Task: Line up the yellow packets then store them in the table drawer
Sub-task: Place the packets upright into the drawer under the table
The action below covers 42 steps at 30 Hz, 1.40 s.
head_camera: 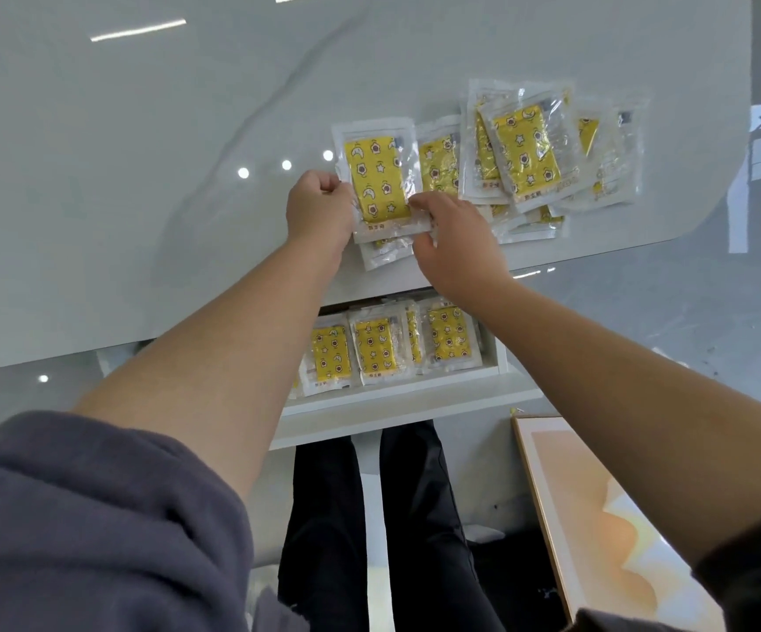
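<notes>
A yellow packet (376,177) in clear wrap lies on top of a small stack near the table's front edge. My left hand (317,207) grips the stack's left side and my right hand (454,241) grips its lower right corner. Another packet (388,253) pokes out beneath. To the right, several more yellow packets (527,150) lie in a loose, overlapping heap. Below the tabletop the white drawer (415,396) stands pulled out, with several yellow packets (376,346) set side by side inside it.
The glossy white table (119,198) spreads to the left and back. A tan framed board (597,517) leans at the lower right beside my dark-trousered legs (419,517). The table's curved right edge (670,239) runs near the heap.
</notes>
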{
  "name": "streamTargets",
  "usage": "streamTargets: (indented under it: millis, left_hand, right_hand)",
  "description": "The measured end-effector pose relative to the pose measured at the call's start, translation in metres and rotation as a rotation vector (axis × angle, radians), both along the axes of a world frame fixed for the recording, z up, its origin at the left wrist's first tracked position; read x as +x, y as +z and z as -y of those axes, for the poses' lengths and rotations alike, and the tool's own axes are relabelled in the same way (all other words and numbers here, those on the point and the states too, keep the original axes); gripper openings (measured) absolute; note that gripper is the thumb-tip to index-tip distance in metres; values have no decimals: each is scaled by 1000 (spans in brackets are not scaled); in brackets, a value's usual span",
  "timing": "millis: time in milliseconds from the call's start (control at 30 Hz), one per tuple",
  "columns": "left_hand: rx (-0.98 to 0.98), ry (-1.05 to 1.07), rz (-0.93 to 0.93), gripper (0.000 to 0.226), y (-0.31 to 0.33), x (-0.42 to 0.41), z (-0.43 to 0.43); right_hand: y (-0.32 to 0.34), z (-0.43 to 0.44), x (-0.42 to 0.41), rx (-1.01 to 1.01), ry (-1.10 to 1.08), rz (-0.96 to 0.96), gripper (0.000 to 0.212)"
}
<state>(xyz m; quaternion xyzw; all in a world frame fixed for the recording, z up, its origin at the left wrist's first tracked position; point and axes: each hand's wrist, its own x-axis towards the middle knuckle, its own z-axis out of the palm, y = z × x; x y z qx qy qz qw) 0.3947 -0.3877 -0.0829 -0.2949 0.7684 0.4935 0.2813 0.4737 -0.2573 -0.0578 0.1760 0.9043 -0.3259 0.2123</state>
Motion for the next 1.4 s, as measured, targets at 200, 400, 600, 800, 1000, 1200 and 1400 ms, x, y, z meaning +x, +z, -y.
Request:
streamTargets:
  millis: [200,400,600,800,1000,1200,1400]
  left_hand:
    - [75,-65,5,10,21,1,64]
    - [214,-177,47,13,46,10,87]
    - [262,-201,104,10,56,20,55]
    - [55,-133,220,23,39,13,-6]
    - [-27,-71,233,37,21,-6,-71]
    - [-150,-116,161,11,19,-16,-85]
    - [-238,105,-86,7,39,-14,-70]
  right_hand:
    - [15,34,-5,-516,-492,138,63]
    - [19,58,-6,-744,-663,280,35]
    - [26,25,8,-786,-710,303,18]
    - [32,-56,11,-772,-722,289,16]
    - [28,-143,-10,-676,-675,255,13]
    - [17,-181,-27,-675,-680,254,20]
    - [18,-188,-30,-703,-721,264,21]
